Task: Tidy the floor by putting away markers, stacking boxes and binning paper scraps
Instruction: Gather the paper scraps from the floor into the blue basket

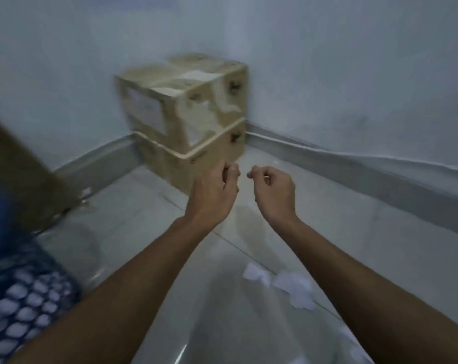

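A: Logging largest first. What is sitting in the room corner?

B: Two cardboard boxes are standing stacked against the walls: the upper box [186, 101] is resting squarely on the lower box [196, 164]. Taking that stack as the landmark. The grey tiled floor [144, 232] is spreading out in front of it, blurred by motion.

A: To the left of the stack?

B: A brown cardboard panel [20, 174] is leaning at the frame edge, well apart from the stack. Nearer the camera, a blue mesh basket [23, 306] is showing in part.

A: Hands?

B: Both are hovering just in front of the lower box. The left hand [212, 195] is overlapping the box's near corner in view; contact cannot be told. Its fingers [232, 170] are curling loosely inward, gripping nothing visible. The right hand [274, 193] is sitting just right of it, fingers half-curled, thumb and forefinger nearly meeting, nothing seen between them.

A: Scraps?

B: White paper scraps [291, 287] are lying on the floor well in front of the stack, between the forearms.
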